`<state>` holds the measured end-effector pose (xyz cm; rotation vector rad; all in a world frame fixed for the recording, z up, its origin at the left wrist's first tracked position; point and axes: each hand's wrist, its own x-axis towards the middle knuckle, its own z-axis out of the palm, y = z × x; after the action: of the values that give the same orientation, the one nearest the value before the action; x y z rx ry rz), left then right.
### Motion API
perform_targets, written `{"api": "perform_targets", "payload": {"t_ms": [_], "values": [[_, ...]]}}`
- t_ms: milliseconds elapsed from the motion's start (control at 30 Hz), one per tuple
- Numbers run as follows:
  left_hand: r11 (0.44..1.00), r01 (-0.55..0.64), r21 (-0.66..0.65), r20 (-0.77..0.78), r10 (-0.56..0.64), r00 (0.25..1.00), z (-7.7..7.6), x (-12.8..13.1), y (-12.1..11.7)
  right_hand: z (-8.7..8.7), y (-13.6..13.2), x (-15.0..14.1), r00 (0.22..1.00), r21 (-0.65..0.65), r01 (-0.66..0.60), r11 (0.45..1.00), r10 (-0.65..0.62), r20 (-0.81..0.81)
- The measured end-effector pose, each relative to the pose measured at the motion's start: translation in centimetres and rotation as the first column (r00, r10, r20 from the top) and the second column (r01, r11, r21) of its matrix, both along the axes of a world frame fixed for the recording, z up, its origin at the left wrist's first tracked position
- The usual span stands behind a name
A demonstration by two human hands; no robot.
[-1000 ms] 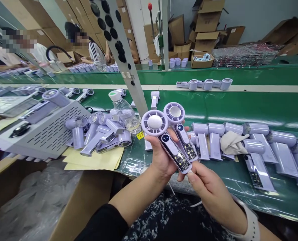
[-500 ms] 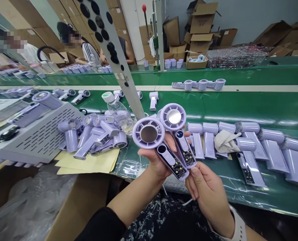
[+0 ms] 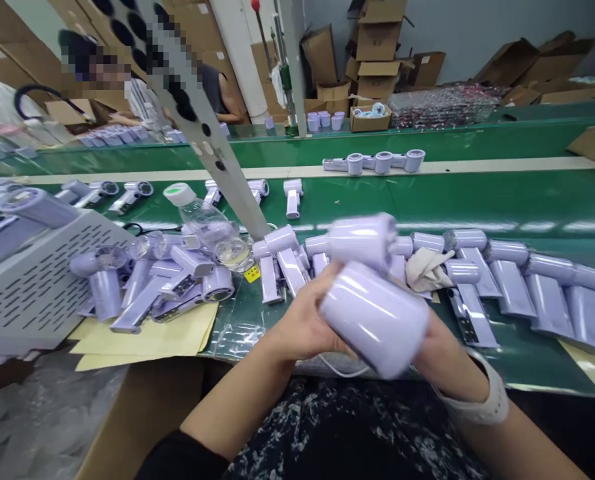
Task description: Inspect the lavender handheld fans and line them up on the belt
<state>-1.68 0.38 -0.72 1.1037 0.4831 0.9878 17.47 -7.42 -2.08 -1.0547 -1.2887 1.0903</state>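
My left hand (image 3: 302, 323) is closed around two lavender handheld fans, tilted so that their round housings face me. The nearer handheld fan (image 3: 377, 317) is large in view and hides its own handle. Just beyond it is the second handheld fan (image 3: 360, 241), blurred by motion. My right hand (image 3: 435, 353) is behind the nearer fan on its right side, and its fingers are hidden. A white cable (image 3: 345, 370) loops below the fans. More lavender fans (image 3: 292, 267) lie on the green bench right behind my hands.
A heap of fans (image 3: 177, 273) lies at left on yellow sheets (image 3: 147, 340), beside a plastic bottle (image 3: 205, 223) and a slotted metal box (image 3: 52, 280). A slanted metal post (image 3: 212, 143) rises mid-bench. At right, a row of fans (image 3: 510, 260) lies near a white cloth (image 3: 426, 268). Co-workers sit across.
Both fans have turned over: their grilles and exposed circuit boards faced me before, and now their smooth housings do. My right hand has moved from the handle ends to behind the nearer fan.
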Motion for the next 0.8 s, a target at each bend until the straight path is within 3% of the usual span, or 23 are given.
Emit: {"api": "perform_targets", "payload": {"t_ms": [67, 167, 233, 400, 700, 800], "values": [[0.999, 0.02, -0.027, -0.028, -0.021, 0.999, -0.4, -0.6, 0.2, 0.5, 0.1, 0.4, 0.99, -0.037, -0.076, 0.996, 0.071, -0.125], [0.986, -0.071, -0.152, 0.006, 0.072, 0.997, -1.1, -1.6, 0.8, 0.7, 0.1, 1.2, 0.991, -0.094, 0.047, 0.995, -0.058, -0.124], [0.975, -0.063, -0.214, 0.036, 0.073, 0.997, -1.1, -2.1, 0.9, 0.4, 0.0, 1.6, 0.981, -0.136, 0.059, 0.989, -0.083, -0.176], [0.99, 0.088, -0.112, 0.133, -0.073, 0.988, -0.3, -1.6, -0.7, 0.1, -0.4, 1.7, 0.916, -0.109, -0.038, 0.993, -0.009, -0.401], [0.956, 0.283, -0.072, 0.077, -0.278, 0.958, -0.9, 1.3, -2.3, -0.4, -1.5, 0.3, 0.894, -0.159, -0.155, 0.975, 0.07, -0.442], [0.954, 0.29, -0.081, 0.081, -0.283, 0.956, -0.9, 1.4, -2.1, -0.9, -1.4, 0.0, 0.883, -0.183, -0.172, 0.968, 0.07, -0.464]]}}
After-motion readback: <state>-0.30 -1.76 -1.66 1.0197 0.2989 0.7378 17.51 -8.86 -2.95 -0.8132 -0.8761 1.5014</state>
